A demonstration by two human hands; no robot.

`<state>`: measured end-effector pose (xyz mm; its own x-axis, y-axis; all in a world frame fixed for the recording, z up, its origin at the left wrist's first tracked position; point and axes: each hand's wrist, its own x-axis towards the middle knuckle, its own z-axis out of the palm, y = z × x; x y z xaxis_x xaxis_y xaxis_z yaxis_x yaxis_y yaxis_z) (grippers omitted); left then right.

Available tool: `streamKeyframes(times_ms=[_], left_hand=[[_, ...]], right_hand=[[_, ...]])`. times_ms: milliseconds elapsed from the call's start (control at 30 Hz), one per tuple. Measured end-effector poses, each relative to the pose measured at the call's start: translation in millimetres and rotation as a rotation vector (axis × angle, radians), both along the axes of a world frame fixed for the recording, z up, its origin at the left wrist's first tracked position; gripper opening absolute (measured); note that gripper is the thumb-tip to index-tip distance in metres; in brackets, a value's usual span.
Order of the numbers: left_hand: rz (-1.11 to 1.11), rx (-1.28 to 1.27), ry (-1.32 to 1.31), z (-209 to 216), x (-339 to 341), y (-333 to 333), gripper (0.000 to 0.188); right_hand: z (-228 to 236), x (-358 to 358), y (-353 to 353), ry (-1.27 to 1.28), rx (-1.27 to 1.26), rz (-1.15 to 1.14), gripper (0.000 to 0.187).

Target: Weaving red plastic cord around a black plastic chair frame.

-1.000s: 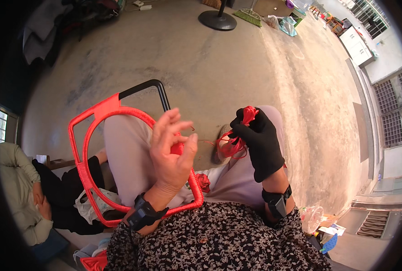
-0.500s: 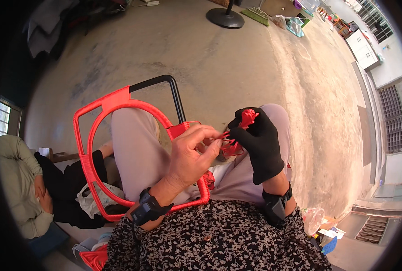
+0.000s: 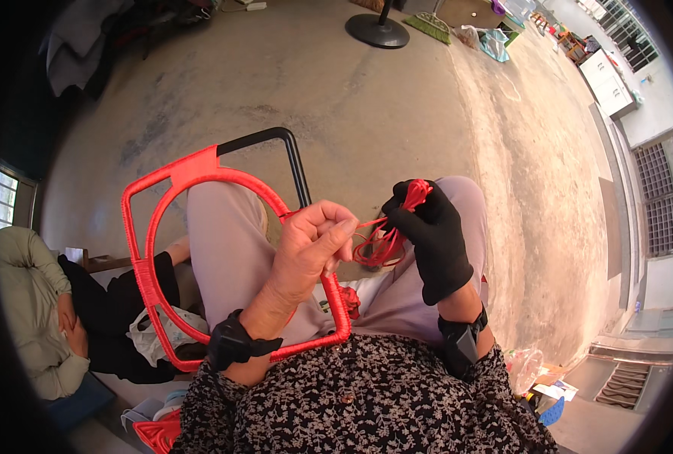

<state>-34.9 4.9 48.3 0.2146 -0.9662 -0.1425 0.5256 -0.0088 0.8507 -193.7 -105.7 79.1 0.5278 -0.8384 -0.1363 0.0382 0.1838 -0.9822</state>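
My bare left hand (image 3: 302, 257) pinches one strand of red cord between thumb and fingers. My right hand (image 3: 439, 250), in a black glove, is closed around a folded bundle of red cord (image 3: 417, 194); its top sticks out above the thumb, and loose loops hang below between the hands. A tubular frame (image 3: 149, 281) with a ring inside leans on my left thigh, mostly wrapped in red cord. Its far right corner (image 3: 287, 136) is bare black tube. My left hand hides part of the frame's right side. A second red bundle (image 3: 349, 301) lies in my lap.
At the left, a seated person's folded arms (image 3: 71, 325) show beside a white plastic bag (image 3: 151, 337). A round black stand base (image 3: 377, 32) and a green broom (image 3: 430, 27) are on the far floor. Boxes and bags (image 3: 545, 386) sit at the lower right.
My left hand has drawn back left and slightly down from the right hand, pulling a strand taut. The loops below the bundle hang looser and wider.
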Motion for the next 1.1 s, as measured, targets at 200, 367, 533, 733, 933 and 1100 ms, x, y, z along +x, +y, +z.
streamKeyframes(times_ms=[200, 367, 533, 733, 933, 1100], left_hand=[[-0.004, 0.014, 0.288, 10.6, 14.1, 8.1, 0.014], [-0.002, -0.23, 0.57, 1.4, 27.2, 10.4, 0.017], [0.055, -0.277, 0.716, 2.4, 33.9, 12.6, 0.02], [0.158, -0.323, 0.729, 1.9, 46.4, 13.8, 0.019], [0.303, -0.064, 0.258, 4.5, 33.2, 8.3, 0.012], [0.446, -0.059, 0.093, 10.9, 25.8, 4.2, 0.018]], right_hand=[[-7.9, -6.9, -12.7, -0.001, 0.052, -0.142, 0.034], [-8.6, -12.7, -25.0, 0.003, 0.122, -0.289, 0.038], [-19.6, -25.8, -42.9, -0.127, 0.113, -0.412, 0.038], [-22.5, -45.8, -59.2, -0.203, 0.133, -0.467, 0.035], [-23.3, -45.5, -53.7, -0.215, 0.173, -0.33, 0.035], [-44.0, -72.4, -73.3, -0.427, 0.25, -0.202, 0.032]])
